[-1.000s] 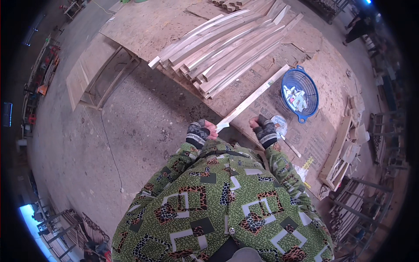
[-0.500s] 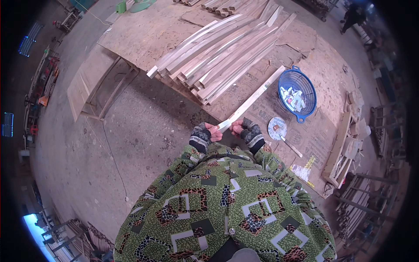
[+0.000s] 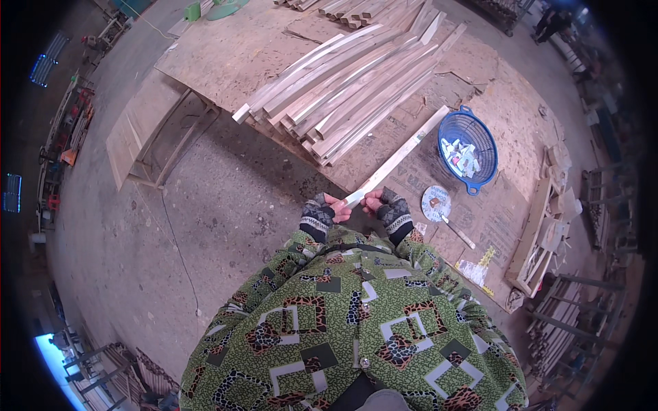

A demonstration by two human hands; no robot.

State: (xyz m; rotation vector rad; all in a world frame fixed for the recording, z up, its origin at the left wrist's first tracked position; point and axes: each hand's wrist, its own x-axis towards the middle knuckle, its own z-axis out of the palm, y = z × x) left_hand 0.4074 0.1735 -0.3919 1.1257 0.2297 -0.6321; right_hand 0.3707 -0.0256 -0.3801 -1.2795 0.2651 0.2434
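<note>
My left hand point(image 3: 334, 210) and my right hand point(image 3: 377, 204), both in patterned fingerless gloves, pinch at the near end of a long pale wooden strip point(image 3: 401, 157). Its far end lies on the plywood table point(image 3: 205, 58), and its near end reaches past the edge. A small white piece point(image 3: 356, 197) is at the fingers, too small to identify. Right of the strip stand a blue plastic basket point(image 3: 482, 137) of pale scraps point(image 3: 459, 154) and a white disc point(image 3: 436, 200) with a small brown piece on it. A thin stick point(image 3: 459, 231) lies below the disc.
A large bundle of wooden strips point(image 3: 349, 82) covers the middle table. A wooden frame point(image 3: 524, 257) lies at the right. A low sloping panel on legs point(image 3: 140, 127) stands left, a cable point(image 3: 171, 240) on the floor. Another person point(image 3: 552, 24) is at upper right.
My right hand has moved left from beside the disc onto the strip's near end, uncovering the disc. My left hand has shifted slightly right. The other person has moved farther back.
</note>
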